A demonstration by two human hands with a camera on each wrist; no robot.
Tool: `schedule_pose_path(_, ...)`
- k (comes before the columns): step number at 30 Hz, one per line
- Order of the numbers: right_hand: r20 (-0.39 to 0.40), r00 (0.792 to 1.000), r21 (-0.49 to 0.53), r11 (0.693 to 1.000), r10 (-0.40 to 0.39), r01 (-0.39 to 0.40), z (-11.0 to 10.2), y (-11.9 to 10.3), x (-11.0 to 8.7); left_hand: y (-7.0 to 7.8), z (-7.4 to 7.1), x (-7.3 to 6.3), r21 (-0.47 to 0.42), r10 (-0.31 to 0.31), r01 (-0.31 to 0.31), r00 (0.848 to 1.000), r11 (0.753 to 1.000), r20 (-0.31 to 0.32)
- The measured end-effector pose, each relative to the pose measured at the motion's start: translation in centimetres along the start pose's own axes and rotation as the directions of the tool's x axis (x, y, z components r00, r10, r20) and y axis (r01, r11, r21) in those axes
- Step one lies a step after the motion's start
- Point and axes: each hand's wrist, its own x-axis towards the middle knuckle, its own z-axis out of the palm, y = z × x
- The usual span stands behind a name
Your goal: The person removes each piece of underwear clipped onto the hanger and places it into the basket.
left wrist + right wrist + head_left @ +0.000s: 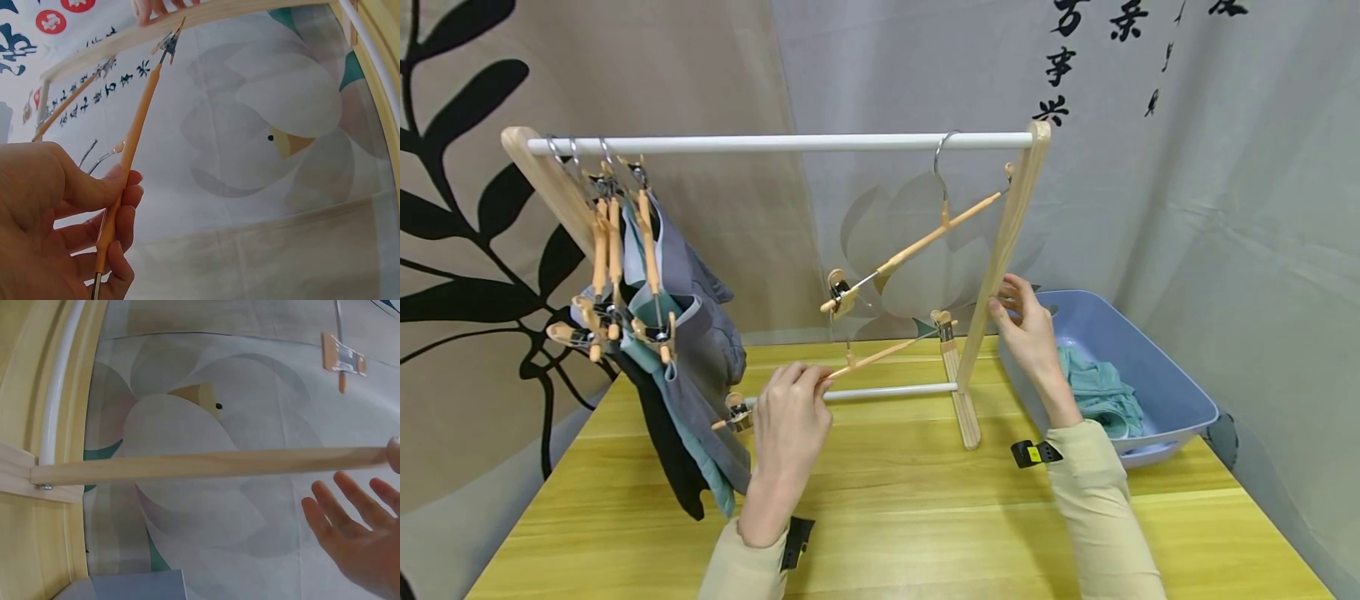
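Note:
My left hand (793, 425) grips the wooden bar of a clip hanger (880, 357), thumb on one side and curled fingers on the other. In the left wrist view, the hanger's bar (142, 106) slants upward, with a metal clip at its far end. Beside the right upright (1009, 225) of a small clothes rack is my right hand (1030, 337). The right wrist view shows its fingers spread and fairly straight, the thumb at the upright; whether it presses there I cannot tell. Another clip hanger (917, 244) hangs bare and tilted from the top rail.
Several hangers with grey, teal and black garments (703, 333) crowd the left end of the white top rail (790, 144). Behind my right arm stands a blue basin (1183, 396) with a teal cloth (1097, 392) inside. A lower white rail (895, 392) spans the rack.

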Motion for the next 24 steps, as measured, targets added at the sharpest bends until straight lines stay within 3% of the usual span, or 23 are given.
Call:
schedule_pose_path(13,-0.142,0.988,0.014,0.998,-0.060,0.063,1.6,0.5,0.2,0.2,-0.1,0.0,0.013,-0.011,0.011,0.999,1.000,-0.046)
schedule_pose_path(24,-0.168,0.980,-0.024,0.995,-0.104,0.102,2.0,0.5,0.3,0.3,-0.2,0.3,0.017,-0.021,0.023,0.996,1.000,-0.092)
